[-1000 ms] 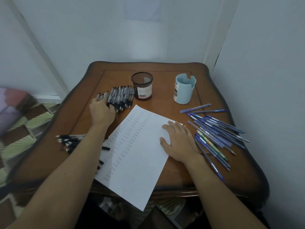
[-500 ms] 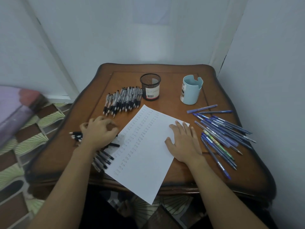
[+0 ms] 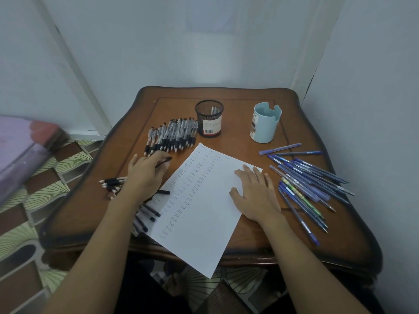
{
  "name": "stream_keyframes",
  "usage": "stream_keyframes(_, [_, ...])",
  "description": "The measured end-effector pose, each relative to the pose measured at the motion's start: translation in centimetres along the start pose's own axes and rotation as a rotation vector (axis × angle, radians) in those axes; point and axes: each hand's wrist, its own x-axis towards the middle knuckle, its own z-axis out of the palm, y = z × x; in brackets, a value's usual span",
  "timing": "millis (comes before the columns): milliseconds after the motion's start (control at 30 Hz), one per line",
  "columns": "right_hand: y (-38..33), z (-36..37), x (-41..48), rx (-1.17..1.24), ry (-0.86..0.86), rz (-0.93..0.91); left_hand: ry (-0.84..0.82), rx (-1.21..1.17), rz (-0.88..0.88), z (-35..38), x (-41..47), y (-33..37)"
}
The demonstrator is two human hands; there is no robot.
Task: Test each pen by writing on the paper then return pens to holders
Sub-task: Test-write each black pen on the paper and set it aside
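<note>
A white paper (image 3: 204,211) with columns of small handwriting lies slanted on the wooden table (image 3: 238,96). My left hand (image 3: 145,175) holds a black pen (image 3: 164,161) just left of the sheet, tip pointing right. My right hand (image 3: 256,193) lies flat on the paper's right side. A row of black pens (image 3: 172,137) lies beside the black mesh holder (image 3: 209,118). More black pens (image 3: 113,182) lie under and behind my left wrist. Blue pens (image 3: 306,182) are spread at the right, below the light blue holder (image 3: 265,122).
Both holders stand with no pens visible in them at the table's back. Pale walls close in behind and to the right. A patterned floor and a purple bundle (image 3: 20,152) lie to the left. The paper's lower corner overhangs the front edge.
My left hand left the row of pens by the mesh holder, reached the pile at the left, and now holds one black pen near the paper. The right hand stayed flat.
</note>
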Motion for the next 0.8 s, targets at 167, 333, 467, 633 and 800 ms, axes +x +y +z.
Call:
stream_keyframes(167, [0.1, -0.1, 0.0, -0.002, 0.007, 0.001, 0.073, -0.298, 0.104, 0.5, 0.6, 4.4])
stream_keyframes(333, [0.1, -0.1, 0.2, 0.003, -0.002, 0.001, 0.165, -0.429, 0.159, 1.6, 1.5, 7.3])
stream_keyframes(467, [0.0, -0.2, 0.1, 0.012, -0.011, 0.011, 0.149, -0.464, 0.087, 2.5, 2.6, 8.6])
stream_keyframes(633, [-0.2, -0.2, 0.0, 0.000, -0.010, 0.006, 0.151, -0.584, 0.101, 3.1, 3.3, 9.6])
stream_keyframes(800, [-0.2, -0.5, -0.2, 0.025, -0.005, -0.035, 0.163, -0.707, 0.053, 4.8, 4.6, 10.3])
